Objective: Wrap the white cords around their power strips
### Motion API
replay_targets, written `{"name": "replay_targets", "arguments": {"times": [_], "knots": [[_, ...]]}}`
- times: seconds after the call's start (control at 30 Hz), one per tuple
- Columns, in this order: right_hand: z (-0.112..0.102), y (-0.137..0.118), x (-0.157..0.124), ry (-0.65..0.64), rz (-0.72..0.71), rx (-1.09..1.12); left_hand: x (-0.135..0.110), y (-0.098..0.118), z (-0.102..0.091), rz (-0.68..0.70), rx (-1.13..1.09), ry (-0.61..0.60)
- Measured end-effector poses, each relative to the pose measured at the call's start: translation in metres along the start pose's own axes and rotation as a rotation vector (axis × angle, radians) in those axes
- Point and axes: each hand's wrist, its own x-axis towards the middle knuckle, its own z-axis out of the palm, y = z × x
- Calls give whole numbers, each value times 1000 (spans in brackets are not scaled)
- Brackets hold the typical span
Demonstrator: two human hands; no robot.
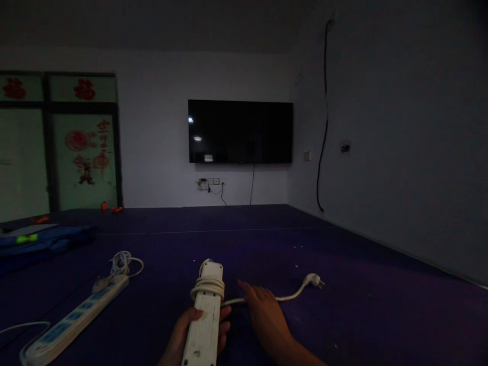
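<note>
A white power strip point(204, 315) lies lengthwise in front of me on the dark purple floor, with its cord wound in a few turns around its far end point(208, 288). My left hand point(182, 335) is wrapped around the strip's near part, thumb on top. The loose length of cord point(290, 295) runs right from the windings to a white plug point(313, 280) lying on the floor. My right hand point(263, 312) reaches forward just right of the strip, fingers extended over the cord where it leaves the windings; whether it pinches the cord is hidden.
A second white power strip point(76, 317) with blue sockets lies to the left, its cord coiled point(124, 262) at its far end. A blue bundle point(41, 241) sits far left. A dark TV point(240, 131) hangs on the back wall; a wall runs along the right.
</note>
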Motion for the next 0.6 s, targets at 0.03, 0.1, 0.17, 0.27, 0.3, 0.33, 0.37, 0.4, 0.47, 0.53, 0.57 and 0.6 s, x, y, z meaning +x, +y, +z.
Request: {"name": "replay_targets", "arguments": {"times": [0.03, 0.1, 0.17, 0.27, 0.3, 0.33, 0.37, 0.4, 0.47, 0.53, 0.57, 0.6], "knots": [[1, 1, 0, 1, 1, 1, 0, 0, -1, -15, 1, -8], [4, 5, 0, -1, 0, 0, 1, 1, -2, -37, 2, -27], [6, 7, 0, 4, -17, 2, 3, 1, -5, -63, 12, -43], [8, 7, -1, 16, -112, 46, 7, -1, -8, -95, 41, -49], [8, 6, -2, 16, -147, 70, 8, -1, -9, -97, 50, -46], [8, 4, -2, 13, -176, 95, 10, -2, -10, -94, 58, -46], [8, 2, -3, 8, -201, 118, 11, -3, -11, -87, 65, -47], [8, 0, -4, 0, -223, 138, 11, -3, -13, -81, 71, -54], [8, -3, -5, -27, -268, 155, 12, -4, -15, -84, 87, -86], [9, -5, -5, -66, -298, 129, 12, -4, -17, -90, 96, -133], [10, -5, -5, -83, -300, 98, 12, -4, -17, -90, 102, -159], [11, -4, -5, -94, -295, 59, 12, -4, -17, -95, 111, -186]]}}
